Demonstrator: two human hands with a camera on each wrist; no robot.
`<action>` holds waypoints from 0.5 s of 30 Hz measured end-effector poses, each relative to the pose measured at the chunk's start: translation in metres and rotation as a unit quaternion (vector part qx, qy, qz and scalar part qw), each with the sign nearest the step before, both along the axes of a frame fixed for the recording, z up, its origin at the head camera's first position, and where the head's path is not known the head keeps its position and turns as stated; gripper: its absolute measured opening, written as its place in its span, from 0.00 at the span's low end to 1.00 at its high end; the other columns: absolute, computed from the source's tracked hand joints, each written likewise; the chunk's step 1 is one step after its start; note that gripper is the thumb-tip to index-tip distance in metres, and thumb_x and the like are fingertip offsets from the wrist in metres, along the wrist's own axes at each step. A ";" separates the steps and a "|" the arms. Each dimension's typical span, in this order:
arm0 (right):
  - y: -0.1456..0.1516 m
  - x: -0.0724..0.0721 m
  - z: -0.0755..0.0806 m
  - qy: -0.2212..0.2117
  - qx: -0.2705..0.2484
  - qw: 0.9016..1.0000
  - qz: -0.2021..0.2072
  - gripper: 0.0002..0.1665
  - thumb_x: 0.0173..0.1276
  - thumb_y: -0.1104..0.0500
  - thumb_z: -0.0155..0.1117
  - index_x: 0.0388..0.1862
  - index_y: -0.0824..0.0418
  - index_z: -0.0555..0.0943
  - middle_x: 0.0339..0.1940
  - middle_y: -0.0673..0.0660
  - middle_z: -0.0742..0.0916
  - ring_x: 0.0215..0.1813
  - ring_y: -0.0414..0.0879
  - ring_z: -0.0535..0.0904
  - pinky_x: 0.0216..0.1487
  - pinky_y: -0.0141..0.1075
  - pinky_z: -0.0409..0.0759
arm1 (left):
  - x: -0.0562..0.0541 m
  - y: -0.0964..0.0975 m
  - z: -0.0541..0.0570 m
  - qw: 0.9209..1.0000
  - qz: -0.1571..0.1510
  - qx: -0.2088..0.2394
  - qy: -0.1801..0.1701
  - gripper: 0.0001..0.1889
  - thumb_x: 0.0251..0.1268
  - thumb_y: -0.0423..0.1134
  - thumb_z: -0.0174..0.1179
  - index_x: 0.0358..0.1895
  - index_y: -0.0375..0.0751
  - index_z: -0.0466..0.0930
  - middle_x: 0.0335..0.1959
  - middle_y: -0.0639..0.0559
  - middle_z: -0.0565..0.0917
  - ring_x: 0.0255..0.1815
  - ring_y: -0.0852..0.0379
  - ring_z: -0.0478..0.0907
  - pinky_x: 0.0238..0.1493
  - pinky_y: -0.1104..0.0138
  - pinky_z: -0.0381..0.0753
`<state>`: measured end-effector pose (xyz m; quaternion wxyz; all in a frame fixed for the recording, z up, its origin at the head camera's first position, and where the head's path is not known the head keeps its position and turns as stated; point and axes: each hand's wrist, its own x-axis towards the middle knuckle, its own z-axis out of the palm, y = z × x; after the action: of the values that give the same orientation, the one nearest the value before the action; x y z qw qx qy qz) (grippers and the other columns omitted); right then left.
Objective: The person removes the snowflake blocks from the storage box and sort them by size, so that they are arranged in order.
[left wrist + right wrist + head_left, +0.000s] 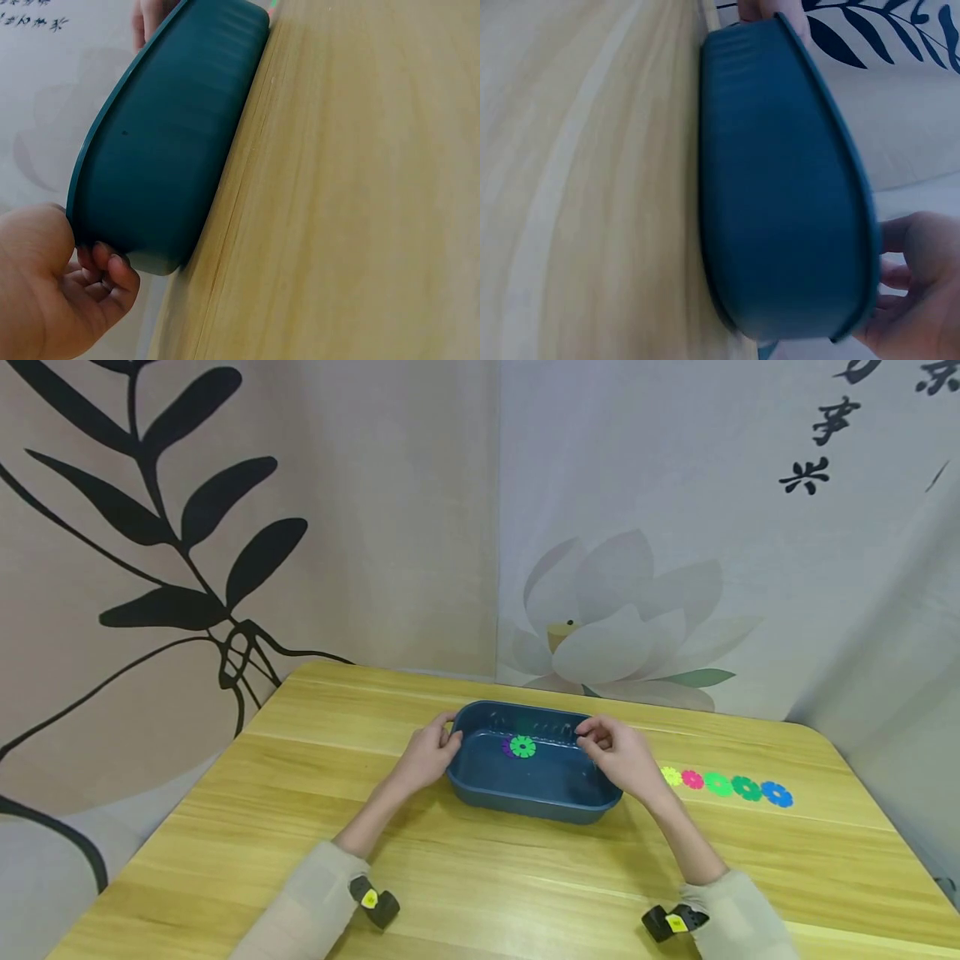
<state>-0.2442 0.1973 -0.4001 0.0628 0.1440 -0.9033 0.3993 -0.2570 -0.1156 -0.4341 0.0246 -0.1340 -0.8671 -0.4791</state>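
Note:
A dark blue plastic basin [525, 802] sits on the table, and inside it lie a green snowflake building disc [522, 746] and a purple one [507, 746], partly hidden under the green. My left hand [429, 752] grips the basin's left end, thumb at the rim and fingers curled beneath it in the left wrist view. Over the right end of the basin, my right hand [617, 755] has loosely bent fingers, thumb and index apart with nothing visible between them. In the right wrist view its fingertips are partly hidden behind the rim.
To the right of the basin lies a row of snowflake discs: yellow [671, 777], pink [692, 779], light green [717, 784], dark green [746, 788] and blue [777, 794]. A printed curtain [390, 527] hangs behind the wooden table [510, 885].

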 end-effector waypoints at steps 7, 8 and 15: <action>-0.022 -0.010 -0.007 -0.022 0.009 0.999 0.028 0.08 0.72 0.64 0.65 0.47 0.66 0.83 0.36 0.55 0.86 0.35 0.46 0.81 0.36 0.35 0.80 | 0.001 -0.001 0.000 1.000 -0.003 0.003 0.001 0.22 0.78 0.33 0.51 0.70 0.26 0.67 0.15 0.55 0.64 0.14 0.59 0.60 0.19 0.69 0.62; -0.025 -0.011 -0.007 -0.024 0.010 0.999 0.033 0.08 0.72 0.64 0.65 0.47 0.66 0.82 0.36 0.55 0.86 0.35 0.46 0.81 0.36 0.36 0.80 | 0.001 0.000 0.001 1.000 -0.003 0.004 0.000 0.22 0.78 0.33 0.51 0.70 0.26 0.67 0.15 0.55 0.64 0.14 0.59 0.60 0.19 0.70 0.62; -0.043 -0.022 -0.013 -0.042 0.038 0.997 0.061 0.10 0.73 0.63 0.64 0.49 0.66 0.83 0.42 0.58 0.87 0.37 0.46 0.81 0.40 0.40 0.81 | 0.001 -0.001 0.000 1.000 -0.005 0.007 0.000 0.22 0.78 0.33 0.51 0.70 0.27 0.67 0.15 0.55 0.65 0.14 0.59 0.61 0.19 0.69 0.62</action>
<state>-0.2666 0.1547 -0.4132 -0.0056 0.1840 -0.9092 0.3734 -0.2565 -0.1165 -0.4337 0.0235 -0.1379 -0.8629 -0.4855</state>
